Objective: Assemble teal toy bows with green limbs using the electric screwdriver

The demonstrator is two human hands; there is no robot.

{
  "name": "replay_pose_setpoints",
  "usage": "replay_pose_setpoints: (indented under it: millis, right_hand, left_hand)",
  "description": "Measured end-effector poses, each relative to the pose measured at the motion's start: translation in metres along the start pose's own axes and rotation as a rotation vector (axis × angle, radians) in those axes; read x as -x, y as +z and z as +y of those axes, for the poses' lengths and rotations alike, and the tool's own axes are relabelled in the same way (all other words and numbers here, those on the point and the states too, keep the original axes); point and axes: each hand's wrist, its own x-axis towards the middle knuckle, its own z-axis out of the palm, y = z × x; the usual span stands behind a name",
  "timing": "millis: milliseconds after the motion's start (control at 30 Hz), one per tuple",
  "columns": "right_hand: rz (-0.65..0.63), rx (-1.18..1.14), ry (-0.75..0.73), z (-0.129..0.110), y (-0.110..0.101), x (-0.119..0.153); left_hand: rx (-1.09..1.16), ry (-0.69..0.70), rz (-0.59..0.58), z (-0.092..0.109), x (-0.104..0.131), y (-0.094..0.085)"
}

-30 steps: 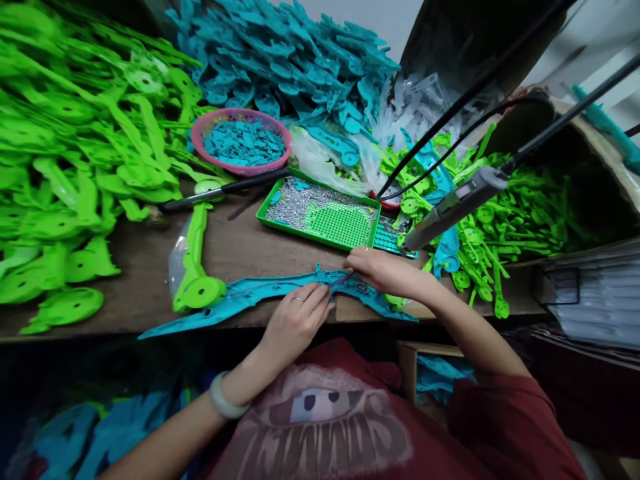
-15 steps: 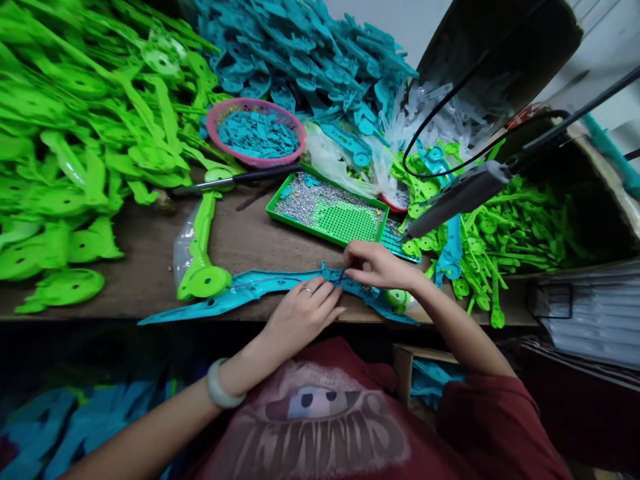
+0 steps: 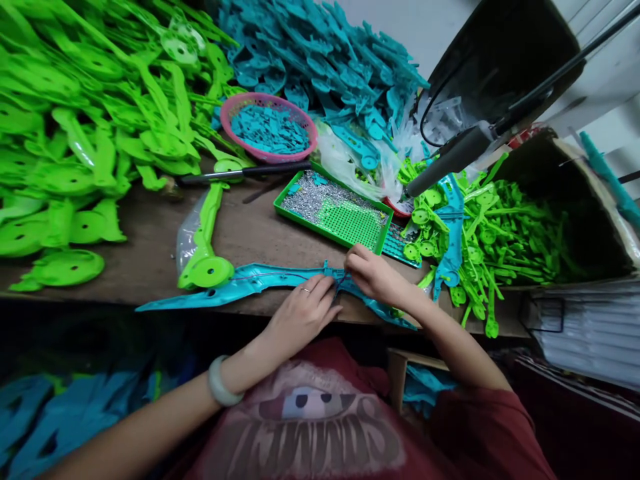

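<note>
A long blue plastic bow-shaped shell lies along the front edge of the table, its hollow side up. A thin dark cord runs along inside it. My left hand rests over the middle of the shell, fingers close together and pressed on it, the thumb along its near side. Just to the right, my right hand pinches the cord above the shell; its fingertips partly hide the cord. A green plastic piece with a round end touches the shell's far side on the left.
A green tray of small metal parts stands beyond my hands. Behind it are a pink basket of blue pieces and a blue heap. Green parts pile up left. A grey cylindrical tool hangs at right over green pieces.
My right hand has turned and closed more tightly on the cord, drawing it slightly up. The left hand stays on the shell. The whole view has shifted a little.
</note>
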Motion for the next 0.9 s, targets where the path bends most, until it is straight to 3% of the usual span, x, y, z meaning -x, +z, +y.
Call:
replay_pose_setpoints:
  millis: [100,167,367,467,633,767,900]
  right_hand:
    - [-0.053,-0.187,-0.126,-0.004,-0.015,0.01]
    - [-0.088,-0.167,-0.162,-0.006,-0.022,0.017]
    - [-0.115,0.503,0.002,-0.009,-0.002,0.015]
    - [-0.04,0.584,-0.014,-0.005,0.012,0.006]
    - [0.163,0.261,-0.02,0.004,0.018,0.005]
    - [0.267,0.028,-0.065,0.007,0.017,0.014]
    - [0.363,-0.134,0.021,0.009,0.026,0.011]
  left_hand:
    - [0.044,-0.022,-0.01,0.0,-0.001,0.0]
    - [0.031,-0.016,-0.007,0.0,-0.001,0.0]
    - [-0.018,0.025,0.021,0.002,0.0,0.001]
    - [0.012,0.001,0.018,0.002,0.0,0.0]
    - [0.084,-0.031,-0.006,-0.002,-0.003,-0.005]
    - [0.112,0.029,0.002,-0.008,-0.006,-0.005]
    - [0.138,0.105,0.024,-0.015,-0.006,-0.002]
